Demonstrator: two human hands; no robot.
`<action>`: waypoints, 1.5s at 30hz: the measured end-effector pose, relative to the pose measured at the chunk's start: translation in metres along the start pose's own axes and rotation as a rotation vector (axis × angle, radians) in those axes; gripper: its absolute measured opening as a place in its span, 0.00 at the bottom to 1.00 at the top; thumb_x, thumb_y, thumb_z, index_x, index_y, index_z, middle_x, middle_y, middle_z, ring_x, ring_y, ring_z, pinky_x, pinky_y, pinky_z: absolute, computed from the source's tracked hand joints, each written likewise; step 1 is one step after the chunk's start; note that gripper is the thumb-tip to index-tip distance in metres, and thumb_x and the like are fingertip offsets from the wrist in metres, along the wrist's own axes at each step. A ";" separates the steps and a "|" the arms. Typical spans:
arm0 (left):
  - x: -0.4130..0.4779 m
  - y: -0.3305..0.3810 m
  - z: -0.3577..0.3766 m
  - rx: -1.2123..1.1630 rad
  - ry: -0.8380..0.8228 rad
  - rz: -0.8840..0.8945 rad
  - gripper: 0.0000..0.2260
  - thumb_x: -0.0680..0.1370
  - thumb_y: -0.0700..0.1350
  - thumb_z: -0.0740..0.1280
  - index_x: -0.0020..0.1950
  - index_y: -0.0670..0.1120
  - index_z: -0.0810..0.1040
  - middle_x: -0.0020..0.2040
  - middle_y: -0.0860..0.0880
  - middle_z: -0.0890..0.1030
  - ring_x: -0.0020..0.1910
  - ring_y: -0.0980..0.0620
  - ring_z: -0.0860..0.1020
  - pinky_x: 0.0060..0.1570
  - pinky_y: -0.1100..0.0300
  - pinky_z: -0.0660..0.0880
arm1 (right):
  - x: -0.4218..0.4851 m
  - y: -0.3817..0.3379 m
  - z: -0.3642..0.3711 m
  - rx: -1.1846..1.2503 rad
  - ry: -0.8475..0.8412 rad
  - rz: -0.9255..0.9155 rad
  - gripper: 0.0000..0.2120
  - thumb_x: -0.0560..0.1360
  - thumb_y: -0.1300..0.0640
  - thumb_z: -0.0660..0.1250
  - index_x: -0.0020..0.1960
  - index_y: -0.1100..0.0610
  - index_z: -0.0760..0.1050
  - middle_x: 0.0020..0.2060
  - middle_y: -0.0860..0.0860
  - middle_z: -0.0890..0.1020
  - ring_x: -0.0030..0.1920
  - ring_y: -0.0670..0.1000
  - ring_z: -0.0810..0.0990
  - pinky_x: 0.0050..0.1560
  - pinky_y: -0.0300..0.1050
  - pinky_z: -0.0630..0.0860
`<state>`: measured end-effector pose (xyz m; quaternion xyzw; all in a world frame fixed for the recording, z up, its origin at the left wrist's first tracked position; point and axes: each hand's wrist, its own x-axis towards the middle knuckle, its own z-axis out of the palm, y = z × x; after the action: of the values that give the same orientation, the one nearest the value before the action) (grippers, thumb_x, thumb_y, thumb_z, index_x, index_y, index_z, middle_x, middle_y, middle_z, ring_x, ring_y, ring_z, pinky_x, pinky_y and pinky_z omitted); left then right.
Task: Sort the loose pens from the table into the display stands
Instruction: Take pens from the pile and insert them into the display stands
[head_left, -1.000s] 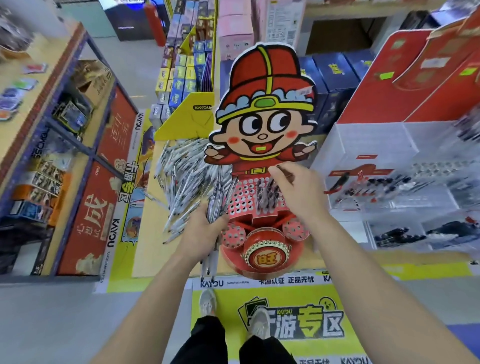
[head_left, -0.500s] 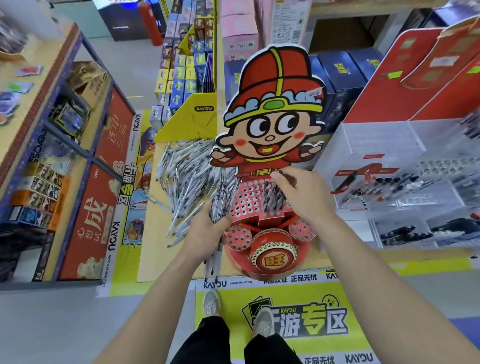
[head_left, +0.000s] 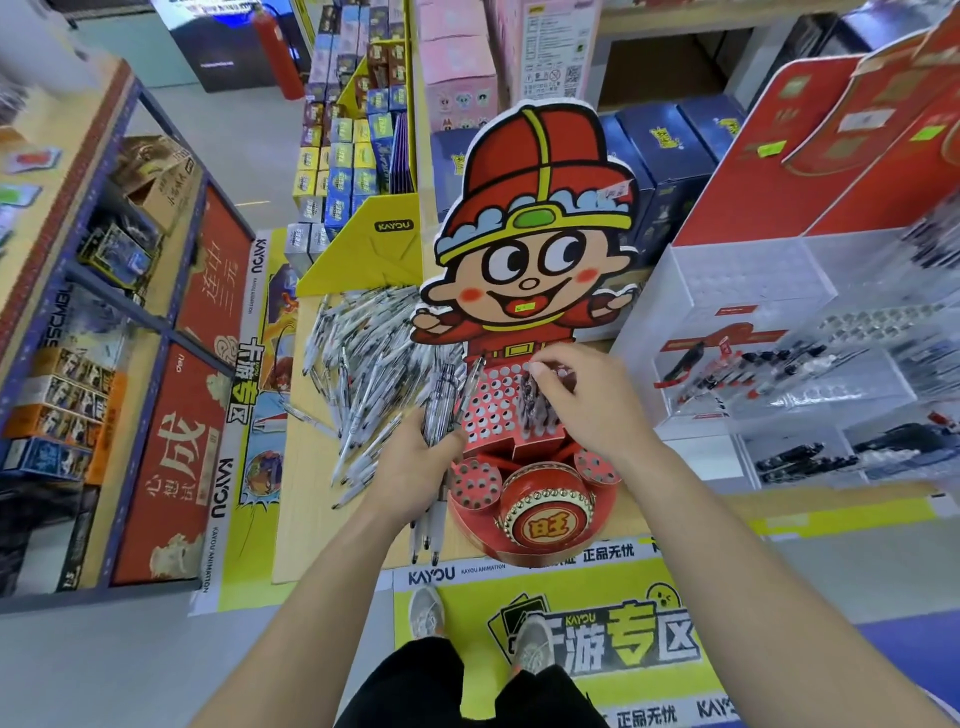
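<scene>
"What does the left hand (head_left: 410, 462) have?"

"A bundle (head_left: 441, 400) of pens, fingers wrapped round the barrels, tips hanging past the table (head_left: 306, 509) edge. It looks like a ready stock, held just beside the stand (head_left: 545, 519) so the other hand need not reach far."

"And the right hand (head_left: 587, 410)?"

"It is over the stand's hole grid, fingers curled down onto the cluster (head_left: 527, 410) of pens standing there. Whether it pinches one or only touches their tops cannot be told."

"Why work from that side?"

"Probably row by row, since the holes to the left are unfilled."

"And the rest?"

"Most loose pens lie in a pile (head_left: 363, 358) on the table behind the left hand. Farther right, the clear stand (head_left: 737, 291) holds a few dark ones."
</scene>
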<state>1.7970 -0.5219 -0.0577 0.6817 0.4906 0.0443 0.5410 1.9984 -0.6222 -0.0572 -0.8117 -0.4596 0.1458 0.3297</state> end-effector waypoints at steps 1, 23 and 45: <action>0.001 0.000 0.000 -0.004 -0.005 0.001 0.13 0.82 0.50 0.66 0.52 0.40 0.73 0.29 0.47 0.78 0.21 0.54 0.65 0.24 0.61 0.64 | 0.000 0.000 0.000 0.015 0.004 0.012 0.11 0.82 0.48 0.62 0.58 0.50 0.81 0.52 0.43 0.83 0.51 0.41 0.77 0.53 0.40 0.75; -0.016 0.034 0.009 -0.070 -0.087 0.152 0.30 0.75 0.61 0.69 0.64 0.38 0.74 0.55 0.38 0.83 0.54 0.37 0.80 0.56 0.48 0.74 | 0.012 -0.049 -0.025 0.165 -0.038 0.084 0.16 0.81 0.48 0.66 0.66 0.51 0.78 0.49 0.44 0.85 0.51 0.40 0.79 0.47 0.23 0.65; 0.007 0.017 0.014 -0.034 0.009 0.103 0.25 0.82 0.53 0.67 0.74 0.41 0.67 0.39 0.29 0.79 0.21 0.53 0.64 0.24 0.60 0.63 | 0.004 -0.009 -0.055 0.350 0.063 0.039 0.11 0.82 0.62 0.62 0.55 0.48 0.79 0.49 0.40 0.83 0.53 0.35 0.80 0.54 0.35 0.74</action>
<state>1.8197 -0.5256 -0.0538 0.6965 0.4565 0.0833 0.5472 2.0244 -0.6376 -0.0104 -0.7549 -0.4008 0.2043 0.4773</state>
